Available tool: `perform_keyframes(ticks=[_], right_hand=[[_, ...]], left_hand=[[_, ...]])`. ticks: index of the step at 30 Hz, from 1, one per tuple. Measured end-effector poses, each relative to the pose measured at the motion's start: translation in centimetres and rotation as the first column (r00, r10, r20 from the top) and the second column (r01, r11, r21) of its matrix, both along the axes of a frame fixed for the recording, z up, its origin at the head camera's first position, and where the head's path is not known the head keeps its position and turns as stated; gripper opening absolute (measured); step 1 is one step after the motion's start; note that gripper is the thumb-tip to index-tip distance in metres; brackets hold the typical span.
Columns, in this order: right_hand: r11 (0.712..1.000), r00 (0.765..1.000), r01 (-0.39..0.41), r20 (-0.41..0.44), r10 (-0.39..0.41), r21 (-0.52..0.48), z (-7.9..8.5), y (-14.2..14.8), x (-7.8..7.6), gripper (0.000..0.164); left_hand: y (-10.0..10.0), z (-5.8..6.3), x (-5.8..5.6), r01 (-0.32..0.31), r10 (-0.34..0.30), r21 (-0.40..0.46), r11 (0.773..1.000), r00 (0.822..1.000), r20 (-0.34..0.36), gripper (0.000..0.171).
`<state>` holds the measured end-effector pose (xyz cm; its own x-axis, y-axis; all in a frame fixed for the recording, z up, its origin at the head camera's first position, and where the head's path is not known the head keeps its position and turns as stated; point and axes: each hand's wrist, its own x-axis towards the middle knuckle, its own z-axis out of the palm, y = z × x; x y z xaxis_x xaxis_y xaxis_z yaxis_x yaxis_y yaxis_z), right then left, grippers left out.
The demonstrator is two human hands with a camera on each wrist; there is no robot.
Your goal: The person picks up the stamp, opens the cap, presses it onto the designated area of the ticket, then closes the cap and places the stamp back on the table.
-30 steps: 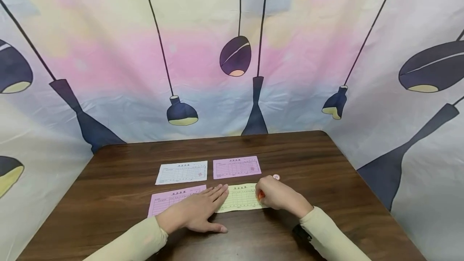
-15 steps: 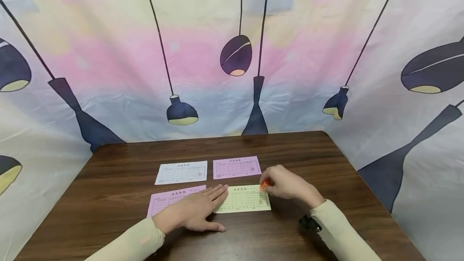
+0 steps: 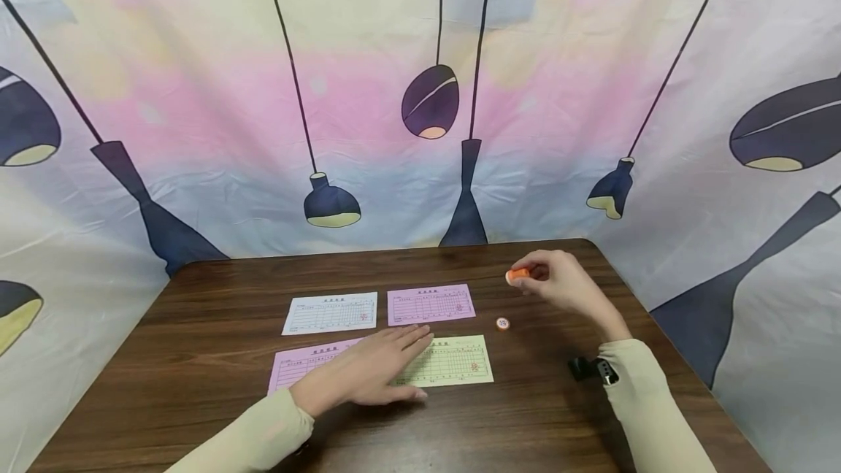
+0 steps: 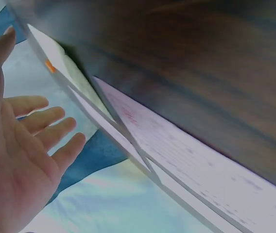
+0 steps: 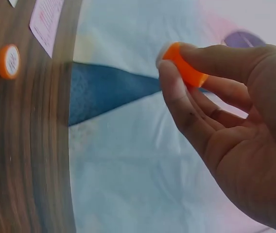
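Observation:
Between thumb and fingers my right hand (image 3: 565, 282) pinches a small orange stamp (image 3: 517, 276), raised above the far right of the table. Its white end points left in the head view. On the table nearby lies its round orange cap (image 3: 502, 324), with a character on its white top. My left hand (image 3: 371, 369) has its fingers extended over a yellow form slip (image 3: 453, 360) and a pink form slip (image 3: 296, 367), covering part of both. In the left wrist view the left palm (image 4: 21, 160) appears apart from the papers. A red mark shows at the yellow slip's right side.
Behind these lie a white form slip (image 3: 331, 314) and another pink slip (image 3: 430, 305), both with red marks at their right. All rest on a dark wooden table (image 3: 447, 429). A lamp-patterned cloth (image 3: 381, 130) hangs behind the table.
My right hand has lifted off the yellow slip and moved right and back with the stamp, uncovering a red mark and the cap. The left hand has shifted slightly right.

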<state>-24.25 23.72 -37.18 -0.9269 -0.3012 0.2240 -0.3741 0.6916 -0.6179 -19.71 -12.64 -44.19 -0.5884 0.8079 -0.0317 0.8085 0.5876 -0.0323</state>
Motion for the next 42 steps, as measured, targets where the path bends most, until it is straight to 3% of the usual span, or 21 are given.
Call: perform_keyframes(ticks=[6, 13, 19, 26, 35, 42], right_hand=[[0.992, 0.998, 0.054, 0.024, -0.051, -0.116, 0.2, 2.5, -0.6, 0.027], [0.979, 0.994, 0.102, 0.043, -0.096, -0.178, 0.1, 5.0, -1.3, 0.035], [0.972, 0.992, 0.122, 0.027, -0.119, -0.201, 0.0, 6.5, -1.5, 0.035], [0.971, 0.991, 0.137, 0.037, -0.132, -0.195, 0.1, 6.9, -1.3, 0.037], [0.973, 0.991, 0.131, 0.029, -0.128, -0.189, 0.7, 7.0, -1.1, 0.036], [0.973, 0.991, 0.137, 0.028, -0.134, -0.186, 1.0, 7.3, -0.8, 0.035]], left_hand=[[1.9, 0.1, -0.7, 0.028, -0.026, 0.043, 0.999, 0.999, -0.037, 0.078], [4.6, 0.2, -2.2, 0.052, -0.047, 0.072, 0.996, 0.996, -0.078, 0.059], [7.3, 0.9, -4.0, 0.012, -0.010, 0.100, 0.995, 1.000, -0.023, 0.048], [10.6, 1.5, -5.4, 0.008, -0.008, 0.093, 0.996, 1.000, 0.001, 0.055], [14.6, 0.9, -6.8, -0.022, 0.019, 0.075, 0.997, 0.999, 0.043, 0.052], [16.5, 0.3, -7.4, -0.038, 0.033, 0.069, 0.997, 0.997, 0.068, 0.041]])
